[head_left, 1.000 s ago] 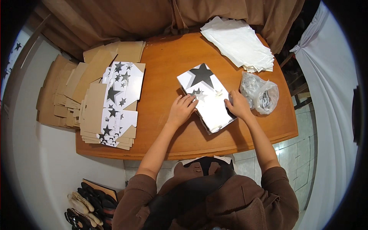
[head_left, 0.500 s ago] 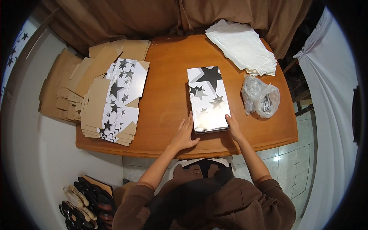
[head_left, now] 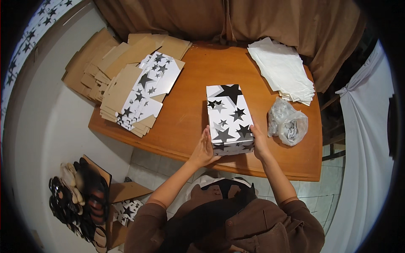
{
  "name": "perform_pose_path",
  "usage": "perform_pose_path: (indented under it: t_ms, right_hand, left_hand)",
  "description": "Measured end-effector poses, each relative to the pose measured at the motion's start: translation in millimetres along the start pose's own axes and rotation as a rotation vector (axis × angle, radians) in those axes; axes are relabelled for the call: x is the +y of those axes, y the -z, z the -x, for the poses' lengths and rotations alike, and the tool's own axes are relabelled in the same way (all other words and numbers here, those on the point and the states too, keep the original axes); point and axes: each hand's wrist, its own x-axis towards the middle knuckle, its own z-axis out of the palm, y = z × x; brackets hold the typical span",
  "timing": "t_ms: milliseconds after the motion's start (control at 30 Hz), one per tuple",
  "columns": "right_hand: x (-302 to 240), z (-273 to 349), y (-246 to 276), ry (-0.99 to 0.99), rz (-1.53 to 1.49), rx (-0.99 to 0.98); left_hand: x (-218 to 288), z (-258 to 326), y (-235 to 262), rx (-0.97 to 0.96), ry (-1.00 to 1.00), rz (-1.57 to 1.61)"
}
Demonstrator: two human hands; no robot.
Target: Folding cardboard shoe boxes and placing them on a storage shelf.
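Observation:
A closed white cardboard box (head_left: 230,118) with black and grey stars, shaped like a shoebox, is at the front middle of the table, long side pointing away from me. My left hand (head_left: 203,149) presses flat along its left side near the front corner. Against the right side, my right hand (head_left: 260,143) grips with its thumb up at the lid's edge. The box is held between both palms; its starred front end shows, and I cannot tell whether its base touches the table.
Flattened cardboard boxes (head_left: 116,84) are piled at the left, a starred sheet (head_left: 147,84) among them. White paper sheets (head_left: 280,69) lie at the far right, with a clear plastic bag (head_left: 289,122) nearer me. Shoes (head_left: 78,194) stand at the lower left by the wall.
The view has turned, shifting the table's contents. The box now shows its front end, and glare has left its lid. My left hand has come up closer against the box's side.

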Motion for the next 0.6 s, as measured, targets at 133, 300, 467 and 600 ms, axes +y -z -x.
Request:
perform_pose_path:
  t_ms: [133, 300, 467, 600]
  right_hand:
    - [-8.6, 14.4, 4.8, 0.028, 0.192, -0.048]
    - [-12.1, 37.1, 17.3, 0.695, 0.928, 0.013]
    - [-27.7, 77.0, -3.0, 1.091, 1.469, -0.278]
    - [-25.2, 107.2, -34.5, 1.238, 1.502, -0.452]
  left_hand:
    - [15.4, -21.5, 9.4, 0.168, -0.264, -0.257]
    - [47.5, -18.5, 10.7, 0.143, -0.104, -0.335]
    - [87.8, 22.2, 25.6, 0.185, 0.079, -0.416]
    - [122.4, 54.8, 58.4, 0.288, 0.100, -0.548]
